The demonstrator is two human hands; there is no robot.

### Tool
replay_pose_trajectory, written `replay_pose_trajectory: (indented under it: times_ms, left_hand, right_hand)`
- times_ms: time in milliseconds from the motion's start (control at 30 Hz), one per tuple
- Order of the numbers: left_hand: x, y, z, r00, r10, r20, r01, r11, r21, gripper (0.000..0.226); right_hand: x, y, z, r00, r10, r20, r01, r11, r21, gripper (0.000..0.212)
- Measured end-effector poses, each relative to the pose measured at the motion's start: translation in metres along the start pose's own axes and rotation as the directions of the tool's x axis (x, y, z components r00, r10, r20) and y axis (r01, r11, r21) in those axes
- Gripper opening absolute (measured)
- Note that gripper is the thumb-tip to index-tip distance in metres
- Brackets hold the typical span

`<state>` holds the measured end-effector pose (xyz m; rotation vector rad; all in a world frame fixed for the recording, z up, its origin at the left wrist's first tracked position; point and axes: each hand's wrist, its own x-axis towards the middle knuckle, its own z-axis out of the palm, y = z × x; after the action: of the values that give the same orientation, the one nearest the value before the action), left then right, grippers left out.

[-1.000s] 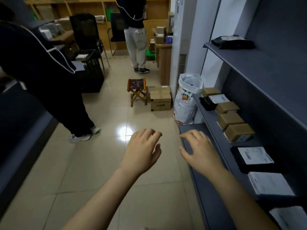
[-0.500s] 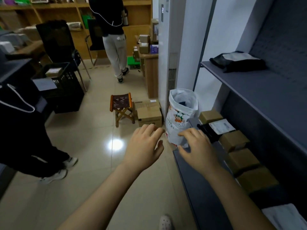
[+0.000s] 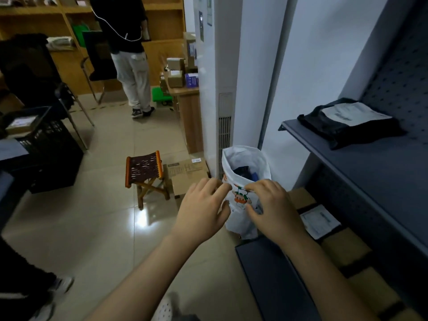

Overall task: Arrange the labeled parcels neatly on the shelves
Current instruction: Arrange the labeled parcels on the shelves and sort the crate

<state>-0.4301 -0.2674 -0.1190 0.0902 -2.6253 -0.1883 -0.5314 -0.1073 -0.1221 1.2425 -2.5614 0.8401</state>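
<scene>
- The dark grey metal shelving unit (image 3: 361,172) on the right runs off the frame edge, so you only get part of each level. The lower shelf is dim; tan cardboard boxes (image 3: 345,249) sit in a row there, blurry, with a flat white-labelled parcel (image 3: 319,220) between two of them.
- Black plastic crate (image 3: 49,156) on the left is cut off by the edge; a small box with a label sits in its top, the rest is too dark to read.
- White plastic sack with a cartoon print (image 3: 242,218) stands on the tiled floor at the shelf's end, mouth open. Something dark and blue is inside, can't tell what.
- Black poly-bag parcel with a white label (image 3: 347,126) lies flat on the upper shelf, alone, text unreadable.
- Left hand (image 3: 201,209) hovers at the sack's rim, fingers spread and loose, gripping nothing that I can see.
- Right hand (image 3: 273,207) is at the sack's front, fingertips curled onto the plastic; whether it's actually pinching it, can't tell.
</scene>
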Motion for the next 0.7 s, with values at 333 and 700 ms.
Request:
replay_pose_trajectory:
  times_ms: [333,700]
  left_hand:
    - [0.109,-0.103,0.068,0.938,0.318,0.137,-0.291,0.938,-0.187,0.033]
    - [0.167,-0.084,0.148,0.689,0.705,0.167,-0.587,0.679,-0.442,0.024]
  right_hand:
    - [0.07,0.025,0.065,0.9,0.424,-0.098,-0.427,0.904,-0.014,0.039]
    - [0.032,0.024,0.075,0.584,0.766,-0.269,-0.801,0.597,-0.038,0.037]
